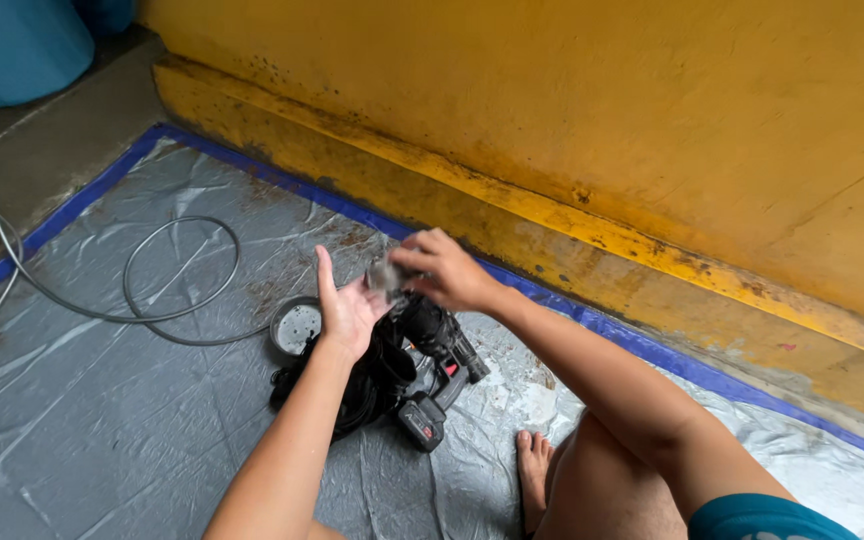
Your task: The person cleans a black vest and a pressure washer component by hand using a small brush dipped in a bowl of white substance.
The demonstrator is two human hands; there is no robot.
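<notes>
A small grey object (384, 274) (blurred) is pinched by the right hand (447, 270) against the spread left hand (349, 312), above a black power drill (432, 350) lying on grey plastic sheeting (102, 420).

A single view, from a camera worn on the person's head, looks steeply down and forward over both forearms to the left hand (347, 315) and right hand (442, 268), which meet near the frame's centre at close range. It faces a stained yellow plastered wall (572, 100) running diagonally from upper left to lower right. The crinkled grey plastic floor sheet (102, 410) fills the lower left, and the person's bare foot (534, 470) shows at the bottom edge
</notes>
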